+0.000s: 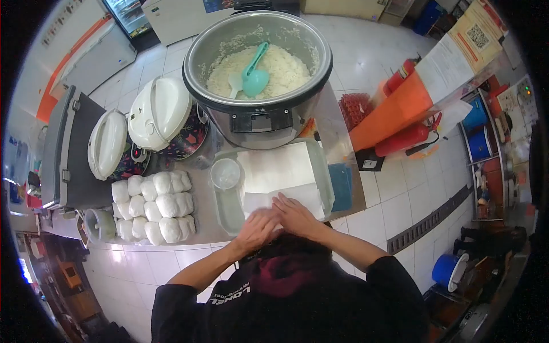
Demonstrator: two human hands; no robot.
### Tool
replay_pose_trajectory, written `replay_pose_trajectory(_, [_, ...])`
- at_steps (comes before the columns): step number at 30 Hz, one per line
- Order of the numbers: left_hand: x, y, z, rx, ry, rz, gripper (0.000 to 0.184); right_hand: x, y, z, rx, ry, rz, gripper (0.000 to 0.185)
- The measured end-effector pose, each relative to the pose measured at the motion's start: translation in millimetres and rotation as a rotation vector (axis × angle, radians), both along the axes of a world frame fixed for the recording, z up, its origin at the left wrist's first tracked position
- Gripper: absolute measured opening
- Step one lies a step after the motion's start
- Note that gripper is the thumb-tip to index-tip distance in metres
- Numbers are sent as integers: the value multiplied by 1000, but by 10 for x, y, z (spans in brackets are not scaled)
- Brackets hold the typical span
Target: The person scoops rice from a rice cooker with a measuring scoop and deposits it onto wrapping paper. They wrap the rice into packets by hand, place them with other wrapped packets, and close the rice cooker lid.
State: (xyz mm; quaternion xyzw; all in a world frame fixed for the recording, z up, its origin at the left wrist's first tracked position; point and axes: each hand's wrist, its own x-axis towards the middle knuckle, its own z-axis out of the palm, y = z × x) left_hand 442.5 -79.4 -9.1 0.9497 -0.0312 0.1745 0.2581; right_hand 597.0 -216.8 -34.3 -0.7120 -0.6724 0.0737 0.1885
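Both hands meet at the near edge of a pale tray (225, 214) that holds white paper sheets (277, 166). My left hand (258, 228) is bent over the near end of a folded white paper (309, 198), its fingers partly smeared, and what lies under them is hidden. Touching it, my right hand (294, 214) lies on the same paper with its fingers stretched forward. A clear round bowl (226, 174) sits in the tray's left part. Behind the tray, a large cooker (260, 123) stands open with white rice (286, 66), a teal scoop (255, 82) and a whitish scoop (235, 84) inside.
Several white wrapped bundles (153, 207) are stacked left of the tray, beside a clear tub (99, 224). Two lidded cookers (160, 114) and a grey cool box (77, 154) stand behind them. A blue cloth (341, 187) lies right of the tray; fire extinguishers (403, 139) stand beyond.
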Motion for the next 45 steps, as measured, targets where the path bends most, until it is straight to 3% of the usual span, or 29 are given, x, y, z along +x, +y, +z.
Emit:
replay_pose_trajectory(3, [160,208,-46,129,194,46,62,63,-131,1,21,22,88,44])
replay_pose_trajectory(6, [59,464,-114,94,141,131,59,206,-253,-84,123,-4,107,45])
replay_pose_trajectory(10, [-65,713,-254,103,89,106,39,200,-285,-51,174,67,-3,41])
replay_pose_trajectory(11, [-77,749,-258,86,3,90,27,226,-288,-59,175,25,8,39])
replay_pose_trajectory(18, [-363,669,-10,105,86,164,26,388,-283,-49,183,-21,45,33])
replay_pose_trajectory(21, [-61,318,304,24,-88,157,33,393,-271,-1,188,17,94,30])
replay_pose_trajectory(23, [156,147,324,-8,-82,3,39,373,-286,-44,199,4,108,29])
replay_pose_trajectory(26, [36,169,-354,90,61,13,41,418,-408,-182,220,-4,114,27])
replay_pose_trajectory(27, [-36,192,-441,21,96,96,34,476,-450,-230,232,12,91,26])
replay_pose_trajectory(30, [-242,351,-848,70,37,29,30,599,-612,-418,196,-21,71,18])
replay_pose_trajectory(31, [-223,385,-822,46,35,31,20,593,-618,-433,199,-24,40,18])
replay_pose_trajectory(33, [-165,388,-761,-47,154,95,18,585,-527,-458,-50,104,-52,14])
replay_pose_trajectory(34, [-94,393,-651,-138,272,188,15,587,-421,-388,-37,107,-88,14])
replay_pose_trajectory(35, [-18,421,-526,-287,354,269,13,611,-293,-309,-248,258,-220,14])
replay_pose_trajectory(36, [89,516,-497,-267,361,236,13,626,-161,-213,-458,420,-346,13])
replay_pose_trajectory(38, [244,665,-499,-428,685,257,21,615,106,-61,-484,357,-439,17])
replay_pose_trajectory(40, [429,624,-588,-340,649,272,24,725,316,-1,-513,287,-519,22])
replay_pose_trajectory(42, [650,557,-565,84,221,347,27,860,439,-1,-89,-186,-112,30])
replay_pose_trajectory(43, [711,604,-545,87,232,332,27,925,518,-8,-92,-173,-126,30])
replay_pose_trajectory(45, [787,736,-497,-129,576,182,29,1033,696,-13,-702,89,120,42])
